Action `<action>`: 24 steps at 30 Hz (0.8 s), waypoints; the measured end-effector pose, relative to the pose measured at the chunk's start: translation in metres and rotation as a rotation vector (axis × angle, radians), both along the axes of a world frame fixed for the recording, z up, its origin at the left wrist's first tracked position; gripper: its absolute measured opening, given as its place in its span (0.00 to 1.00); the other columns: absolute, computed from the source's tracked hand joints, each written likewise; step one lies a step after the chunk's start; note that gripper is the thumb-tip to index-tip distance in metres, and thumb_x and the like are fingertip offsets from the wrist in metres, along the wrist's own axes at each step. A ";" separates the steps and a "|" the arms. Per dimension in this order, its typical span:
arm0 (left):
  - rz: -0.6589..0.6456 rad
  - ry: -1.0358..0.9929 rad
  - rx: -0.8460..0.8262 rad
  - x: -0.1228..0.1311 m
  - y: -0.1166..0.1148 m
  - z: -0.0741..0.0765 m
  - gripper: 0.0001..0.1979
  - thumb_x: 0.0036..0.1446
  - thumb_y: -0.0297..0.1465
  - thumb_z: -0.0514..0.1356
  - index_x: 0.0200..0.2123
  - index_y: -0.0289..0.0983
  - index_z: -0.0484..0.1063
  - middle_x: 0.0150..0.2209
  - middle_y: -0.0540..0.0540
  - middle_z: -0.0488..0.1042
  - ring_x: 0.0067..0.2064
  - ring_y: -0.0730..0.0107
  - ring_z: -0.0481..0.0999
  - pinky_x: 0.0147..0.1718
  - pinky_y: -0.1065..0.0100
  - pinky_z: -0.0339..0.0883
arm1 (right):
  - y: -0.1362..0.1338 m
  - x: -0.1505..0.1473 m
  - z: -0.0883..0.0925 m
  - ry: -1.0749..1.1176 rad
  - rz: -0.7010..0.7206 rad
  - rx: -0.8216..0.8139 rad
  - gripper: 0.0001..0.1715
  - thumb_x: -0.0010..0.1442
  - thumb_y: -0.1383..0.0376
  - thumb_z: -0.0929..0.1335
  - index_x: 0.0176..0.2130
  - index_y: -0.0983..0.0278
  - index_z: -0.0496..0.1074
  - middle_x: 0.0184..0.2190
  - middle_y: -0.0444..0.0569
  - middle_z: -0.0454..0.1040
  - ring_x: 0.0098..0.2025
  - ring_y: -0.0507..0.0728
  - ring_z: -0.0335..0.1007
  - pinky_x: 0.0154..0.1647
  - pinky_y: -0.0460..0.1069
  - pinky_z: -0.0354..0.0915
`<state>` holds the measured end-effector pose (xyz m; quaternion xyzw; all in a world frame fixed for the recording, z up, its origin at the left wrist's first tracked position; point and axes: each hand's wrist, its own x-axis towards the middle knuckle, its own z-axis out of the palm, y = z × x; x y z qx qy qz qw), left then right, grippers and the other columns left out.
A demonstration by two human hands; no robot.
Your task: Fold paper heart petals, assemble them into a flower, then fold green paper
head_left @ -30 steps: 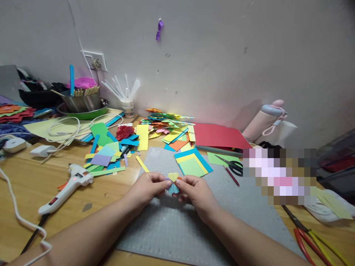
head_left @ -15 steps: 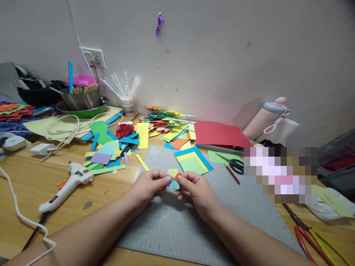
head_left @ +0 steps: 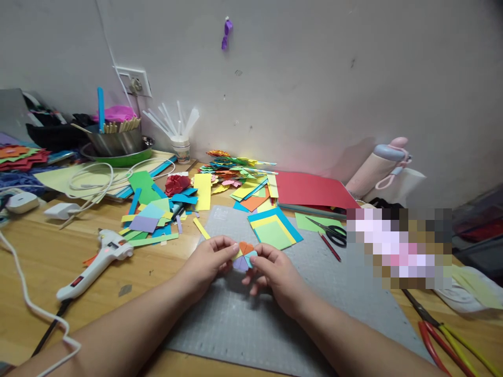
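A small folded paper flower [head_left: 243, 255] made of heart-shaped petals, orange on top, purple below, yellow and light blue at the sides, is held just above the grey cutting mat [head_left: 275, 314]. My left hand [head_left: 208, 262] pinches its left side with thumb and fingers. My right hand [head_left: 275, 272] pinches its right side. Both hands are closed on it at the middle of the mat.
A white glue gun [head_left: 94, 262] with its cord lies left on the wooden table. Coloured paper scraps [head_left: 157, 214], stacked squares [head_left: 275, 230], a red sheet [head_left: 310, 191], black scissors [head_left: 332, 233], a red pencil [head_left: 329, 247] and red-and-yellow cutters [head_left: 444, 335] surround the mat.
The paper flower has been turned between my fingers: the yellow petal that was on top is now at the left, and orange is on top. Both hands stayed in place.
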<state>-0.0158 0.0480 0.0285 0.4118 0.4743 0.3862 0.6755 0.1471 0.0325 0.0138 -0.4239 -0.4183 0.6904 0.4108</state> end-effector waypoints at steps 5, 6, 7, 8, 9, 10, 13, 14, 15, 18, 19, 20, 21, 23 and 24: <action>-0.016 0.047 0.010 0.001 0.000 -0.002 0.17 0.43 0.41 0.66 0.26 0.33 0.67 0.22 0.51 0.70 0.22 0.80 0.62 0.23 0.74 0.52 | 0.001 -0.001 -0.002 0.010 0.032 0.010 0.18 0.53 0.55 0.70 0.32 0.69 0.70 0.26 0.47 0.74 0.21 0.50 0.71 0.16 0.41 0.64; -0.024 0.077 0.019 0.001 0.001 -0.002 0.17 0.43 0.41 0.66 0.26 0.33 0.67 0.21 0.52 0.69 0.21 0.80 0.61 0.22 0.74 0.51 | 0.001 -0.001 -0.002 0.010 0.029 0.016 0.19 0.53 0.55 0.70 0.31 0.70 0.71 0.25 0.47 0.74 0.21 0.49 0.71 0.16 0.41 0.64; -0.033 0.106 0.030 0.000 0.001 -0.003 0.17 0.44 0.41 0.66 0.25 0.33 0.68 0.20 0.53 0.68 0.21 0.80 0.60 0.22 0.74 0.50 | 0.001 -0.001 -0.002 0.010 0.022 0.018 0.19 0.52 0.55 0.70 0.30 0.70 0.71 0.25 0.47 0.74 0.20 0.49 0.71 0.17 0.41 0.64; -0.043 0.133 0.041 -0.001 0.002 -0.004 0.16 0.44 0.41 0.65 0.24 0.33 0.68 0.18 0.53 0.67 0.20 0.80 0.59 0.21 0.74 0.49 | 0.001 -0.001 -0.002 0.009 0.011 0.016 0.19 0.52 0.54 0.71 0.30 0.70 0.71 0.24 0.47 0.75 0.20 0.49 0.71 0.17 0.41 0.64; -0.053 0.155 0.048 -0.002 0.003 -0.005 0.16 0.44 0.41 0.65 0.24 0.33 0.68 0.17 0.54 0.66 0.20 0.80 0.58 0.21 0.74 0.48 | 0.001 -0.001 -0.002 0.008 0.000 0.011 0.20 0.51 0.54 0.71 0.29 0.70 0.71 0.24 0.47 0.75 0.20 0.49 0.71 0.18 0.41 0.65; -0.063 0.171 0.051 -0.004 0.004 -0.006 0.16 0.45 0.40 0.65 0.24 0.33 0.69 0.16 0.54 0.65 0.19 0.80 0.58 0.21 0.73 0.48 | 0.001 -0.001 -0.001 0.006 -0.009 0.005 0.20 0.50 0.54 0.72 0.29 0.70 0.71 0.23 0.47 0.74 0.20 0.49 0.71 0.18 0.41 0.64; -0.090 0.212 0.058 -0.008 0.007 -0.006 0.16 0.44 0.40 0.65 0.23 0.33 0.69 0.15 0.54 0.65 0.19 0.79 0.58 0.21 0.73 0.47 | 0.000 -0.001 0.001 -0.003 -0.031 -0.009 0.21 0.48 0.53 0.73 0.28 0.69 0.71 0.19 0.44 0.73 0.19 0.49 0.71 0.18 0.41 0.64; -0.098 0.224 0.064 -0.009 0.008 -0.005 0.16 0.44 0.40 0.65 0.23 0.33 0.69 0.15 0.54 0.65 0.19 0.79 0.58 0.21 0.72 0.47 | 0.000 -0.001 0.001 -0.007 -0.032 -0.011 0.21 0.48 0.53 0.73 0.27 0.69 0.71 0.18 0.44 0.72 0.19 0.49 0.71 0.18 0.41 0.64; -0.107 0.236 0.071 -0.010 0.008 -0.004 0.16 0.44 0.40 0.65 0.23 0.33 0.69 0.15 0.54 0.65 0.19 0.78 0.58 0.21 0.72 0.46 | -0.001 -0.001 0.002 -0.009 -0.032 -0.013 0.21 0.48 0.53 0.73 0.27 0.69 0.71 0.18 0.44 0.72 0.19 0.49 0.71 0.18 0.41 0.64; -0.135 0.270 0.091 -0.012 0.008 -0.003 0.15 0.44 0.40 0.65 0.23 0.33 0.70 0.15 0.54 0.65 0.18 0.78 0.57 0.21 0.72 0.46 | -0.001 0.000 0.001 -0.008 -0.025 -0.013 0.21 0.48 0.53 0.73 0.26 0.69 0.71 0.18 0.44 0.73 0.19 0.49 0.70 0.19 0.42 0.64; -0.144 0.280 0.095 -0.013 0.008 -0.002 0.15 0.44 0.40 0.65 0.23 0.33 0.70 0.14 0.54 0.65 0.18 0.78 0.57 0.21 0.72 0.46 | -0.002 0.000 0.001 -0.008 -0.023 -0.010 0.21 0.48 0.53 0.73 0.27 0.69 0.71 0.18 0.44 0.72 0.19 0.49 0.70 0.19 0.42 0.64; -0.152 0.288 0.098 -0.013 0.009 -0.003 0.15 0.44 0.40 0.65 0.22 0.33 0.70 0.14 0.54 0.65 0.18 0.78 0.58 0.21 0.72 0.46 | -0.002 0.000 0.000 -0.008 -0.021 -0.006 0.21 0.48 0.53 0.73 0.27 0.69 0.71 0.18 0.44 0.72 0.19 0.49 0.71 0.19 0.42 0.64; -0.156 0.294 0.101 -0.013 0.009 -0.003 0.15 0.45 0.40 0.65 0.22 0.32 0.70 0.14 0.54 0.65 0.18 0.78 0.58 0.21 0.72 0.46 | -0.002 0.000 0.000 -0.010 -0.019 -0.002 0.21 0.48 0.53 0.73 0.26 0.69 0.71 0.19 0.44 0.72 0.19 0.49 0.71 0.19 0.42 0.64; -0.158 0.302 0.104 -0.014 0.009 -0.004 0.15 0.45 0.40 0.65 0.22 0.33 0.70 0.14 0.53 0.65 0.18 0.78 0.58 0.21 0.72 0.46 | -0.002 0.000 -0.001 -0.017 -0.016 0.003 0.21 0.48 0.53 0.73 0.26 0.69 0.71 0.20 0.45 0.73 0.19 0.49 0.71 0.19 0.42 0.65; -0.157 0.304 0.103 -0.013 0.009 -0.005 0.15 0.45 0.40 0.65 0.22 0.33 0.70 0.14 0.53 0.65 0.18 0.78 0.58 0.21 0.72 0.46 | -0.002 0.000 -0.001 -0.020 -0.016 0.003 0.21 0.48 0.53 0.73 0.26 0.69 0.71 0.20 0.45 0.74 0.19 0.49 0.71 0.19 0.42 0.64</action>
